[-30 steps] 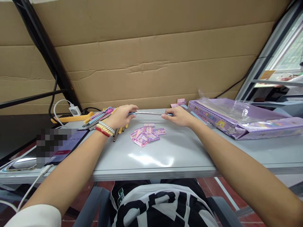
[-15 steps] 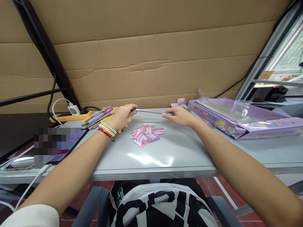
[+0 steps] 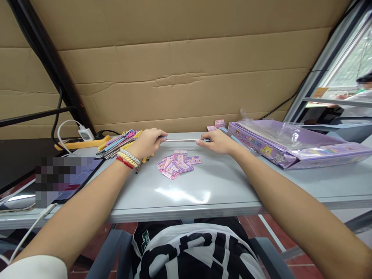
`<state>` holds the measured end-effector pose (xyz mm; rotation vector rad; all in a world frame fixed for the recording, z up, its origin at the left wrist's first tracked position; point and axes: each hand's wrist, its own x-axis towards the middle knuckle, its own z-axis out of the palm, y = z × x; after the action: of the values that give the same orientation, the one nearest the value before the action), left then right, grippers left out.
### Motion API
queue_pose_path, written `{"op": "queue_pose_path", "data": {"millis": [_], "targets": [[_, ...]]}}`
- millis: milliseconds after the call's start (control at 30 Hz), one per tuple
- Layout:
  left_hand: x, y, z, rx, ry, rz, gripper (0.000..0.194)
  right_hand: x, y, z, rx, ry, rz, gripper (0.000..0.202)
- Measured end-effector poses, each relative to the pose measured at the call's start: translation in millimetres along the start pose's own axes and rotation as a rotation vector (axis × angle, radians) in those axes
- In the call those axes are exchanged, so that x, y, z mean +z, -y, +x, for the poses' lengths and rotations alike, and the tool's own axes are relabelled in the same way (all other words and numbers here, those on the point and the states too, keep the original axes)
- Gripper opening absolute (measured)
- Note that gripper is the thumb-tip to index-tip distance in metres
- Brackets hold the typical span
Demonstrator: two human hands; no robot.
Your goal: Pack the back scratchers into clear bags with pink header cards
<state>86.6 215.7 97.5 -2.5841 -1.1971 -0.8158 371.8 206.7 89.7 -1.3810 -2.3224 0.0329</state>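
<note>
I hold the left hand [image 3: 149,142] and right hand [image 3: 213,141] closed around opposite ends of a metal rod [image 3: 181,140], over the bench [image 3: 130,197], beyond pink cards [image 3: 177,166].

The rod [image 3: 183,140] shows me silver with blue at its ends. I get yellow, blue, purple and silver from the sticks [image 3: 112,148], pink and purple print on the cards [image 3: 176,167]. The box [image 3: 325,152] is purple with cartoon figures, the table [image 3: 226,186] pale grey, the cardboard [image 3: 174,58] brown. I see red, cream and whitish bracelets [image 3: 128,159], and a black-and-white patterned garment [image 3: 200,252].
</note>
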Motion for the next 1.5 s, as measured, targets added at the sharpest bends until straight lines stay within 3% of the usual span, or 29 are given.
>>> {"op": "queue_pose_path", "data": {"millis": [100, 300, 733, 867, 1067, 1167, 1333, 1500], "targets": [[-0.6, 1, 0, 0.022, 0.060, 0.043, 0.027, 0, -1, 0, 0.020, -0.009, -0.044, 0.044], [-2.7, 1, 0, -0.013, 0.065, 0.060, 0.029, -1, -3, 0, 0.052, -0.054, -0.010, 0.047], [-3.0, -7, -2, 0.028, 0.130, 0.065, 0.040, -3, 1, -2, 0.001, 0.033, -0.053, 0.046], [-3.4, -14, -2, 0.033, 0.138, 0.037, 0.038, -4, 2, -4, -0.023, -0.045, -0.156, 0.043], [-2.2, -18, -2, -0.077, 0.154, -0.143, 0.038, -4, 8, -4, -0.076, -0.202, -0.310, 0.038], [-0.9, -20, -2, -0.074, 0.133, -0.119, 0.038, -4, 9, -4, -0.069, -0.150, -0.299, 0.040], [5.7, -17, -3, 0.052, 0.099, -0.015, 0.039, -3, 10, -2, -0.013, 0.060, -0.145, 0.045], [11.9, 9, -2, 0.068, 0.105, -0.068, 0.044, -2, -2, 1, -0.001, 0.055, -0.120, 0.047]]}}
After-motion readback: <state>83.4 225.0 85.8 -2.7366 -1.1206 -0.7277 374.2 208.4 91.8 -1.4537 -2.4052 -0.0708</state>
